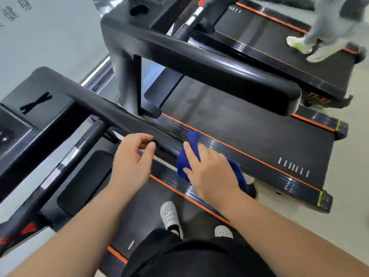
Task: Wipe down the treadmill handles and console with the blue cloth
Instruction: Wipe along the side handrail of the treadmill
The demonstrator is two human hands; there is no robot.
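Far left of the frame you get the console point(14, 124), then the black handle point(119, 114) running diagonally down toward the middle. Left hand point(131, 158) sits right by that handle, fingers loosely curled, nothing in them. Just right of it, the right hand point(211, 172) has its fingers wrapped over the blue cloth point(192, 139), bunched on the handle's lower end. Upper right, somebody's legs point(327, 27) on another treadmill point(299, 62)

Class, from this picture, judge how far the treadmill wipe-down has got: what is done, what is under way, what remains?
Done: no wiped surface can be told apart. In hand: the right hand holds the crumpled blue cloth against the black padded side handrail; the left hand hovers beside it, empty. Left: seemingly the black console panel, untouched.
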